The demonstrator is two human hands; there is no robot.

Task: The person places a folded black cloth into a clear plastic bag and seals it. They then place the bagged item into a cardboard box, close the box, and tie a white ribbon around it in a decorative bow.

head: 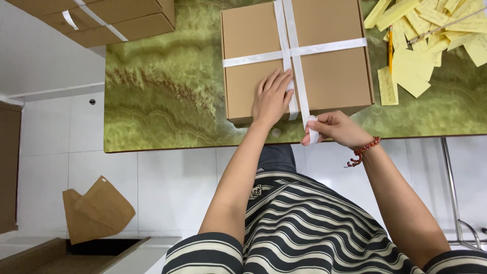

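On the green marbled surface [162, 101] sits a flat brown box [297, 56] crossed with white ribbon [294, 50]. The left hand [272, 97] lies flat on the box's near lid, fingers spread, pinning the ribbon so it stays taut. Just right of it, at the box's near edge, the right hand [335, 129] holds its grip pinched on the ribbon's free end, drawing it down; yellow paper slips [431, 35] lie right of the box.

box [329, 76] on table [162, 101], paper slips [431, 35] right

Bright even indoor light, soft shadows, sharp focus, slight wide-angle distortion
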